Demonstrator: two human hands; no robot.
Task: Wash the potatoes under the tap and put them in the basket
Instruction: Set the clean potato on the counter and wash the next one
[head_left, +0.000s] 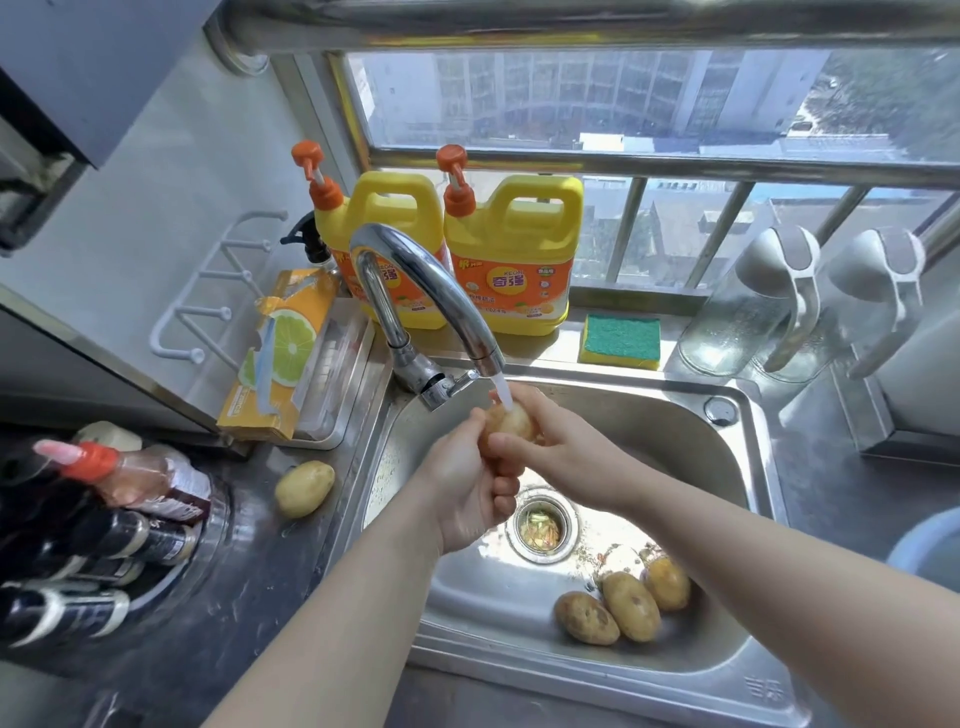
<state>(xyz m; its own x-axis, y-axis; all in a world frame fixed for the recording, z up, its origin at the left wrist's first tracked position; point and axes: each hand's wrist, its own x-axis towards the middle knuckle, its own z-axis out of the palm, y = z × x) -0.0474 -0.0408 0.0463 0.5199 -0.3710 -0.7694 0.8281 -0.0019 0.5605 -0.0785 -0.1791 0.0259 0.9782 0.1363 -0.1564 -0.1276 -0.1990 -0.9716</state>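
Observation:
Water runs from the chrome tap (415, 280) onto a potato (511, 421) held over the steel sink (675, 415). My left hand (467, 488) grips the potato from below and my right hand (550, 441) wraps it from the right. Three unwashed potatoes (628, 605) lie in the sink's near right corner. Another potato (304, 488) rests on the counter left of the sink. A pale blue rim (924, 545) shows at the right edge; whether it is the basket I cannot tell.
Two yellow detergent jugs (511, 254) and a green sponge (621, 340) stand behind the sink. An orange box (283, 353) sits in a tray at left. Bottles (104, 519) crowd the left counter. Glass jugs (779, 301) stand at right. The drain strainer (540, 530) holds scraps.

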